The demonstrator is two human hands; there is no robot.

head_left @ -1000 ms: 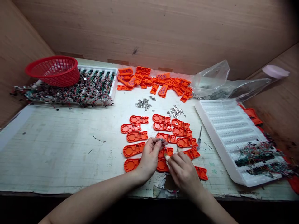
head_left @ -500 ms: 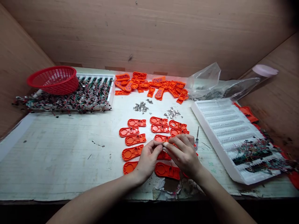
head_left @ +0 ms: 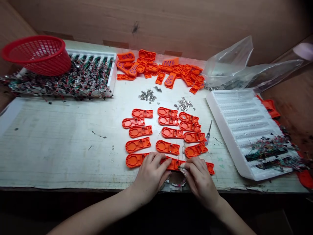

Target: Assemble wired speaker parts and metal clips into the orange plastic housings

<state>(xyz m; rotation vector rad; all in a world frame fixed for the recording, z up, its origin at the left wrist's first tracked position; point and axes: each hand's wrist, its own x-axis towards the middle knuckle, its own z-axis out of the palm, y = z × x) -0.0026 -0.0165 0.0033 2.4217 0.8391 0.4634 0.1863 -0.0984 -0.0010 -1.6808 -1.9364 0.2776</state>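
Note:
In the head view, my left hand (head_left: 150,178) rests at the near edge of the work surface. Its fingers are curled over the left end of an orange plastic casing half (head_left: 173,164) in the nearest row, gripping it. At that casing's right end, my right hand (head_left: 201,181) has thumb and fingers pinched together. Something whitish shows at those fingertips, and what they pinch is hidden. Beyond both hands, orange casing halves (head_left: 167,147) lie hollow side up in three columns, several with small metal pieces in them.
Two piles of small metal parts (head_left: 147,95) lie beyond the rows, with heaped orange casings (head_left: 170,70) behind. A screwdriver (head_left: 208,133) lies to the right near a white foam tray (head_left: 228,137) with wired parts. Plastic bags (head_left: 227,62) stand behind it. A red basket (head_left: 36,54) sits on wired parts at left.
Both hands have come nearer, from above the middle column to the casing at the front edge, and moved apart. The camera view has tilted down.

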